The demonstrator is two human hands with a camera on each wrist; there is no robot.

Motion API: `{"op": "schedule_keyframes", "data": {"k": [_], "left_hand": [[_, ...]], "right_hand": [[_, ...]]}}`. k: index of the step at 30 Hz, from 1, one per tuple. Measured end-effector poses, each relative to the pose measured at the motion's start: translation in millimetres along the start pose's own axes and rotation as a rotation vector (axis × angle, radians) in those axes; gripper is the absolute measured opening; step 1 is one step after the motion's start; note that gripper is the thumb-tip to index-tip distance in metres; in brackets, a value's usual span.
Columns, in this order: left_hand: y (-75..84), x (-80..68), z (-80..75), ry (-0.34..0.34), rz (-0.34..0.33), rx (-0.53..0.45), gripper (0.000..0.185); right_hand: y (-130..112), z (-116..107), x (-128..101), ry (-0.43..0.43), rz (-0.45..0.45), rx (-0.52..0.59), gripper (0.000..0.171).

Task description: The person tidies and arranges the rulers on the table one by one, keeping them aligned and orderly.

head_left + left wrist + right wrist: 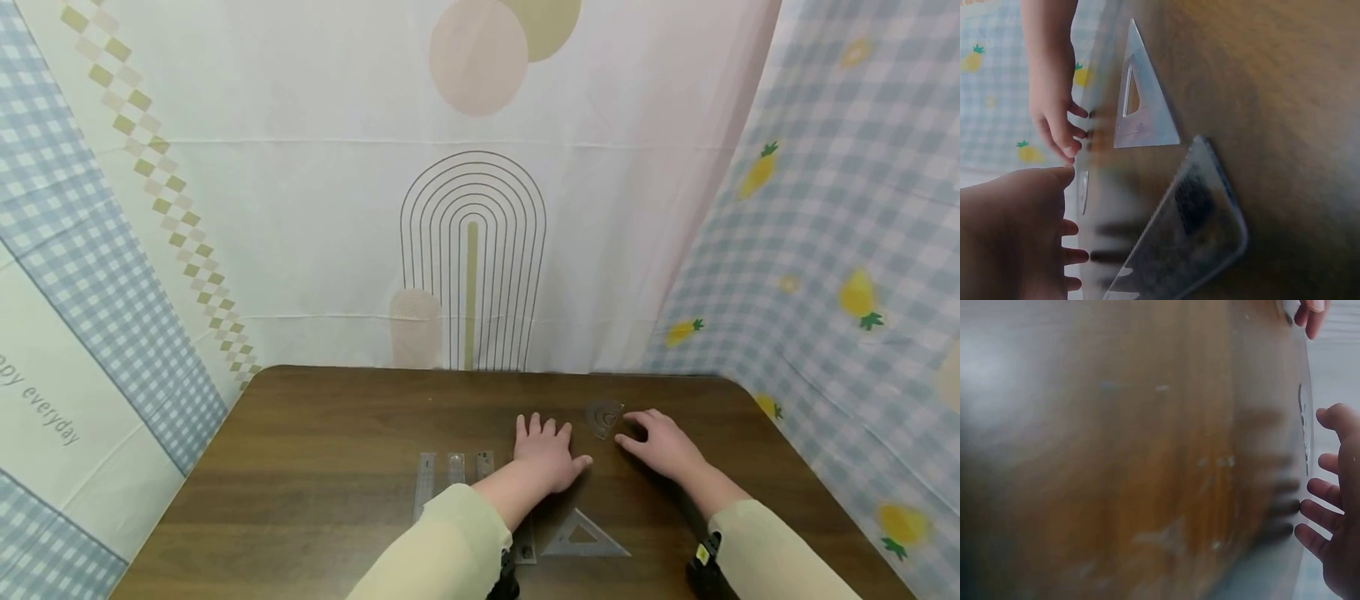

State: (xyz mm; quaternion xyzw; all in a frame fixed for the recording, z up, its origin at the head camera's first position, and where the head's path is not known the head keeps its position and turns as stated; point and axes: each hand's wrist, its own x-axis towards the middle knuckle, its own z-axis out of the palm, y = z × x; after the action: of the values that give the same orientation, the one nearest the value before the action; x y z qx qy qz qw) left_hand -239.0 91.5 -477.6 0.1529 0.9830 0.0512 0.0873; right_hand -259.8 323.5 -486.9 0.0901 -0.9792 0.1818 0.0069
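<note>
My left hand [546,457] is spread over the table with its fingers straight, left of a clear protractor [600,417]. On the protractor's other side, my right hand [663,443] has its thumb and fingers parted, fingertips close to its edge. In the right wrist view, the fingers of that hand [1335,509] are apart beside the thin, edge-on protractor [1304,434]. A clear triangular set square [588,540] lies nearer me, between the forearms. A transparent ruler [527,552] is partly hidden under my left forearm; its end [1191,219] looms large in the left wrist view.
Several clear rulers lie upright in a row left of my left arm, among them the leftmost ruler [425,485] and a middle ruler [456,468]. The brown wooden table [300,467] has patterned cloth [330,208] hanging behind it and at both sides.
</note>
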Motion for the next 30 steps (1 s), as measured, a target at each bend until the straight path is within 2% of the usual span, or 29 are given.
{"op": "schedule_keyframes", "data": {"k": [8,15,21,26,30], "left_hand": [[7.9,19.6,6.8,-0.025,-0.022,0.024,0.073],[18.0,35.4,-1.2,-0.079,-0.065,0.053,0.075],[25.0,43.2,-7.2,-0.092,-0.095,0.058,0.073],[29.5,53.0,-0.6,-0.111,-0.114,0.085,0.076],[33.6,61.4,6.2,-0.096,-0.125,0.112,0.078]], "right_hand": [[6,0,18,-0.023,0.057,0.013,0.067],[6,1,31,-0.033,0.08,-0.014,0.069],[9,0,40,-0.043,0.095,-0.022,0.071],[9,1,44,-0.052,0.103,-0.036,0.072],[7,1,47,-0.051,0.1,-0.054,0.069]]}}
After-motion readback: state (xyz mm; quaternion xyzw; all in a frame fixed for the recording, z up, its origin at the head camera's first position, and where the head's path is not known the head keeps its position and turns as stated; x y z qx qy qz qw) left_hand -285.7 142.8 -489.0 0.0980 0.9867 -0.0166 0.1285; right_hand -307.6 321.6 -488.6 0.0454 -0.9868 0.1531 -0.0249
